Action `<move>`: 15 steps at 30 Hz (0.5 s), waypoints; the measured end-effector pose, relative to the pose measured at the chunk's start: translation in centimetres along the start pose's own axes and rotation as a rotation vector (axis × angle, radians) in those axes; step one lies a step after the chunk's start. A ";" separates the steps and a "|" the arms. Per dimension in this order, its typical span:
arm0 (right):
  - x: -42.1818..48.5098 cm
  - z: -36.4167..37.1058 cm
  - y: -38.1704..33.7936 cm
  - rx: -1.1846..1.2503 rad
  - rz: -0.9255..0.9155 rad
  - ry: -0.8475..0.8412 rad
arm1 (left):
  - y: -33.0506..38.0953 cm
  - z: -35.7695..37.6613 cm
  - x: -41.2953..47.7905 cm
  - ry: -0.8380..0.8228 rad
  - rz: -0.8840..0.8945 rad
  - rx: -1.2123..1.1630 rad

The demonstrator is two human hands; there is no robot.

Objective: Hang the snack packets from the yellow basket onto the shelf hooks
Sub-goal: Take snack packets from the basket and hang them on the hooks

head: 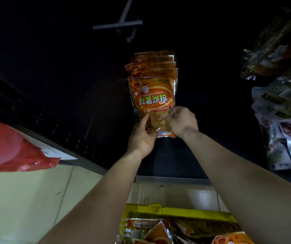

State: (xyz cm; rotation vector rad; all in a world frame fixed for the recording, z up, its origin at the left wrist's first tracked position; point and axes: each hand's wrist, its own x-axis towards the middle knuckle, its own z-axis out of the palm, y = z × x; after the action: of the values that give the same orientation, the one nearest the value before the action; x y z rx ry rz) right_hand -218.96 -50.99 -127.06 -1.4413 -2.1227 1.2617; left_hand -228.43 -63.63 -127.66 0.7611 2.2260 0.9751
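Nearest to me, the yellow basket (185, 211) is sitting below my arms, with more orange packets (151, 229) lying in it. Above it, I am holding the front snack packet (152, 95) by its lower part. My left hand (142, 138) is curling round the bottom left corner with the thumb lying on the clear window, and my right hand (181, 120) is pinching the right edge, fingers closed on the foil. The packet is hanging at the front of a row of matching hung packets (154, 62). I cannot tell whether its top hole is sitting on their hook, which is hidden. If I am letting go before it is seated, it is probably dropping to the floor. Tugging downward is risking a torn hole or dragging the others off. Further up, an empty hook (118, 24) is jutting from the dark panel.
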 end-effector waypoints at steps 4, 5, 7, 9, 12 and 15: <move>0.8 0.0 -0.5 0.003 0.015 0.001 | -0.2 -0.1 0.8 -0.004 0.022 0.004; 0.7 0.1 -0.5 -0.007 0.021 -0.004 | -0.4 -0.2 0.7 -0.015 0.019 -0.001; 0.1 0.0 -0.3 -0.048 0.029 -0.024 | -0.7 -0.1 0.2 -0.036 0.007 -0.028; -0.6 -0.5 -0.2 -0.077 0.043 -0.046 | -0.7 -0.3 -0.4 -0.042 -0.008 -0.043; -2.0 -2.1 -0.6 -0.101 0.055 -0.025 | 0.0 -1.1 -1.8 -0.053 -0.008 -0.061; -4.7 -4.1 -1.3 -0.138 0.047 -0.019 | 1.1 -2.6 -4.4 -0.066 0.008 -0.045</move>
State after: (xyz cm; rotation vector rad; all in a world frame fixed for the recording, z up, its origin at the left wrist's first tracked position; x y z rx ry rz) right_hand -214.90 -53.14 -122.61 -1.5491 -2.2399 1.1693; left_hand -227.04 -67.24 -124.14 0.7714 2.1394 0.9860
